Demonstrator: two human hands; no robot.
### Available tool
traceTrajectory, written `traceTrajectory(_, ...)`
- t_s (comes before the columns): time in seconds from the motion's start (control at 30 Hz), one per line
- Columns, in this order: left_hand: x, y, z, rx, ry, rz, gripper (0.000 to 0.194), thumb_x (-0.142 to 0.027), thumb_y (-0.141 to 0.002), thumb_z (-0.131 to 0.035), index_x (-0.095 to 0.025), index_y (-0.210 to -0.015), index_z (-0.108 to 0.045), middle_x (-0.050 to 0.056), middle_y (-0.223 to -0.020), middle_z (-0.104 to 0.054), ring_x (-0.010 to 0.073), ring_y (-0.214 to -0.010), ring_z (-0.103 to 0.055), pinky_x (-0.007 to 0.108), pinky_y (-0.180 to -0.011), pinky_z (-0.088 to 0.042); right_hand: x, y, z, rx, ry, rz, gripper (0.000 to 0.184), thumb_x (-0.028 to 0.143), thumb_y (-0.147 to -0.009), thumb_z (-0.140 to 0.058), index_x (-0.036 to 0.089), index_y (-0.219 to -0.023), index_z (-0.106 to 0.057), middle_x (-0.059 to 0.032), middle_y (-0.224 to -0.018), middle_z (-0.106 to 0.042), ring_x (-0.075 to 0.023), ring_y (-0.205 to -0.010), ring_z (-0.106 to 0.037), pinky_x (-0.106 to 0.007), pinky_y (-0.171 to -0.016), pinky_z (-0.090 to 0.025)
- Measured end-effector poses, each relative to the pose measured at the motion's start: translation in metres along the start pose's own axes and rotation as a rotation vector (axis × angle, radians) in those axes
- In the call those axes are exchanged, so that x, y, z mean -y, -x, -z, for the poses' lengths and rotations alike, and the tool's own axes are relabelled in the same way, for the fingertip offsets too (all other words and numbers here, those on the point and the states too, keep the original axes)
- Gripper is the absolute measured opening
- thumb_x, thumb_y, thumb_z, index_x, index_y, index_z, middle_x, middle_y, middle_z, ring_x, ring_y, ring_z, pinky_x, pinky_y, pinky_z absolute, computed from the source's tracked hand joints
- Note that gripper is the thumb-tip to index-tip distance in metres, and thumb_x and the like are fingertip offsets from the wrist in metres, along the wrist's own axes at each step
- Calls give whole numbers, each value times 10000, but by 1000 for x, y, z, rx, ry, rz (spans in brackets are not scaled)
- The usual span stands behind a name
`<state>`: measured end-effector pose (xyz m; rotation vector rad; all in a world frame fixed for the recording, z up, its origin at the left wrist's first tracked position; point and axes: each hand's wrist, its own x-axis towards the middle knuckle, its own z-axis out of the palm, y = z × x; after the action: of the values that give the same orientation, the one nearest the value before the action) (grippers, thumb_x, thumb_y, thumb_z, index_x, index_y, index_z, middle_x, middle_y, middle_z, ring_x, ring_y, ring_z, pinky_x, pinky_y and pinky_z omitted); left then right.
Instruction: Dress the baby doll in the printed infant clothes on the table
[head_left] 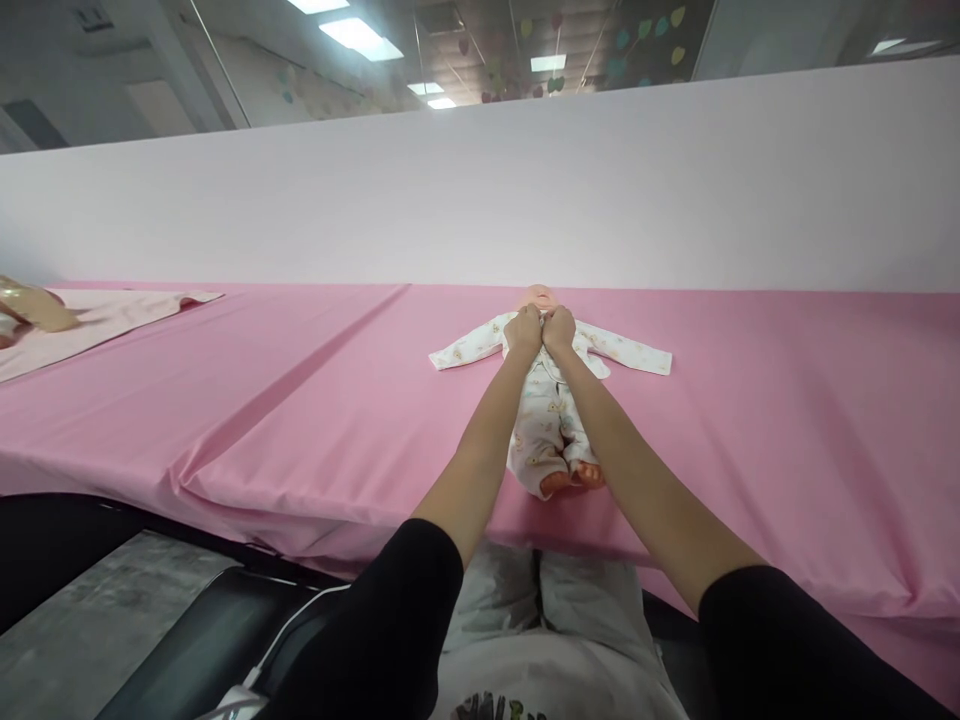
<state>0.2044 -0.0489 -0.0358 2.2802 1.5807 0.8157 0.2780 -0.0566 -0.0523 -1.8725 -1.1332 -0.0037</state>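
1. Head view, background: a white partition (480, 200) crosses at twelve o'clock beyond the pink-covered tabletop (750, 400); above it, a glassy surface shows ceiling lights (360, 38) and hanging decorations.
2. With the doll's chest as the dial's centre and twelve toward the partition, a pale cloth (120, 325) lies well off at nine, bearing a shiny tan object (45, 308), cut by the frame. Toward eight, below the tabletop, a white cable (296, 618) crosses a black seat (202, 650).
3. The doll (538, 410) lies on the tabletop straight ahead of the person, long axis twelve to six: head (538, 296) toward the partition, feet (555, 483) near the tabletop's front edge.
4. Its patterned top (471, 345) spreads one sleeve toward nine, the other just past three, across that axis.
5. The left hand (523, 332) and right hand (559, 332) are curled side by side over the neckline, about equally near. Their fingertips are hidden; I cannot tell whether they pinch cloth.
6. The doll's body runs toward six from both hands, between the forearms; the right forearm passes closer to the feet.
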Motion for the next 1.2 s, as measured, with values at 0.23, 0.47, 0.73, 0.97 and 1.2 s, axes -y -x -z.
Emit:
traceTrajectory(0.23,2,6,-6,-48,-64,-87,246,-299,-935,-324,-198,-1039,-522,93,-1108,-582,197,-917,-614,306,-772,-442,-5,10,1,-82,-265,36,232,116,-775,-395,143,-874,-603,-76,-926,-668,-157,-828,-589,-244,-777,-421)
traceTrajectory(0.47,6,17,-4,-101,39,-115,274,-288,-942,-279,-238,-1080,-511,83,-1144,-557,210,-1023,-571,312,-786,-441,-7,18,3,-135,-320,10,315,95,-708,-396,151,-949,-591,-48,-893,-674,-150,-826,-608,-238,-797,-418)
traceTrajectory(0.73,23,45,-5,-162,147,-122,271,-308,-916,-359,-249,-1055,-585,59,-1143,-551,183,-1045,-550,290,-879,-422,-8,46,12,-102,-163,102,255,91,-764,-407,122,-836,-650,-125,-1020,-616,-192,-987,-540,-276,-913,-387)
traceTrajectory(0.97,30,51,-7,-167,248,-153,225,-354,-881,-462,-236,-996,-615,54,-1013,-587,155,-957,-561,262,-874,-424,-10,53,19,-47,-147,167,262,100,-801,-429,114,-922,-661,-126,-1033,-617,-199,-992,-539,-300,-938,-383)
traceTrajectory(1.2,30,47,-7,-148,259,-148,182,-306,-881,-455,-223,-946,-603,47,-998,-592,152,-944,-553,264,-860,-427,-15,52,18,-97,-259,177,185,122,-777,-463,139,-854,-630,-88,-938,-630,-177,-891,-573,-283,-867,-425)
